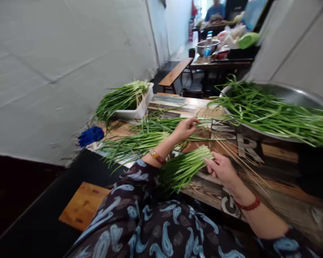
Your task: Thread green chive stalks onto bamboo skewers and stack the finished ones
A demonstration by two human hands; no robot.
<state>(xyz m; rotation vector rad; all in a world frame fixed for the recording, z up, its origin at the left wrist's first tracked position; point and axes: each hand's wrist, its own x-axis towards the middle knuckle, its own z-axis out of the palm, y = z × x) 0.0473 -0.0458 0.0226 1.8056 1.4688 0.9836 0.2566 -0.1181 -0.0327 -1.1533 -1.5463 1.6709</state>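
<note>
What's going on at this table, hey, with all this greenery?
A person is handling long green stalks at a wooden table. The right hand has its fingers at the pale ends of a bunch by the near edge. The left hand is over loose stalks; whether it grips any is unclear. More greens fill a white tray at the far left and a metal bowl on the right.
</note>
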